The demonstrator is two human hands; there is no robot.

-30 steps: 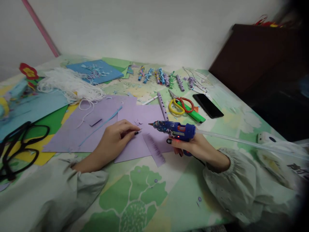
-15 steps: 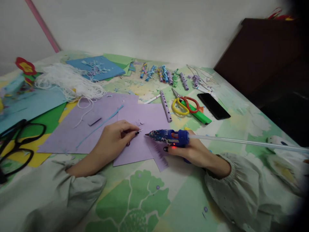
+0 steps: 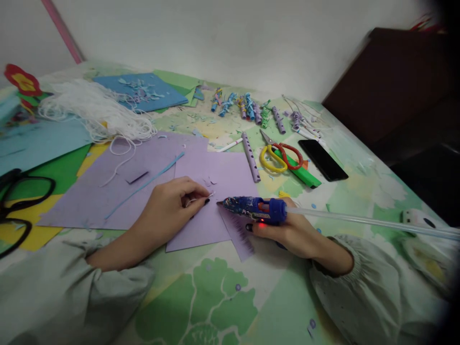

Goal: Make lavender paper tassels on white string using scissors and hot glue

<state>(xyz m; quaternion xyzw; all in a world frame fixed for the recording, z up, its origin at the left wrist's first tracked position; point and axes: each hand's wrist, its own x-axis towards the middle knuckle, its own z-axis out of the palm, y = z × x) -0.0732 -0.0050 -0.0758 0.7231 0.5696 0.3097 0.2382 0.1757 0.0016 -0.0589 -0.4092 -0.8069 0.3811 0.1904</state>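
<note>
A blue plastic glue gun (image 3: 244,208), a long, clear glue stick (image 3: 359,221) trailing from its back toward three o'clock, lay in a crafter's right hand (image 3: 294,235), closed around it, above a flat lilac paper sheet (image 3: 201,230). At nine o'clock from the nozzle, the left hand (image 3: 176,203) pinched a thin white string (image 3: 212,193) between thumb and finger, its end just apart from the tip. A small red light (image 3: 262,220) glowed on the gun; if the nozzle was hot, a slip by either hand could have burned the fingertips. A drip could have bonded the sheet to the fringed lilac paper strip (image 3: 239,237) at five o'clock, and curled paper scraps (image 3: 209,181) at eleven could have clung to wet string. The stick, if snagged, could have swung the nozzle aside. Any print on the gun was too small to read; no brand showed on the black, dark-screened phone (image 3: 323,160) at two o'clock.
</note>
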